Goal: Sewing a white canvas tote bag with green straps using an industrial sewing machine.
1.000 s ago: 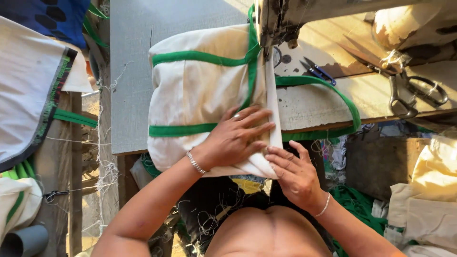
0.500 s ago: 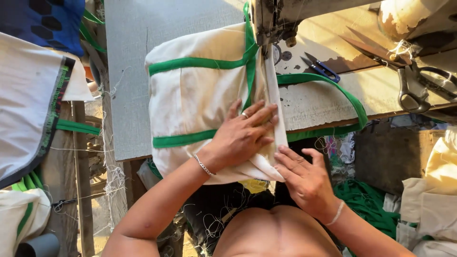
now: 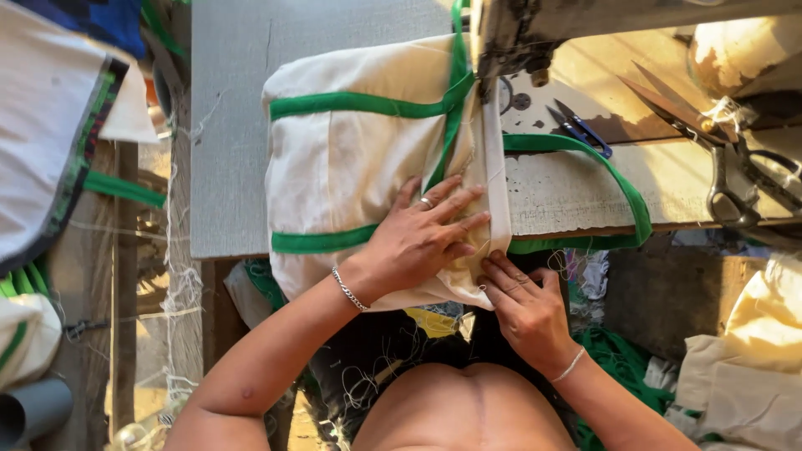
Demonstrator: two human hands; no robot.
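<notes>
Left hand [image 3: 422,238] lies flat on the cream bag [image 3: 359,159], its fingers spread wide and pressing the cloth down, gripping nothing; a ring and a chain bracelet show on it. Right hand [image 3: 522,305] pinches the bag's lower right corner at the table [image 3: 234,125] edge, fingers curled on the cloth. Bag (trimmed with 2 green bands) rests on the grey table, its right edge under the sewing machine [image 3: 518,38]. A green strap [image 3: 618,188] loops from it across the wooden top, near small snips [image 3: 581,129] and large scissors [image 3: 727,167].
</notes>
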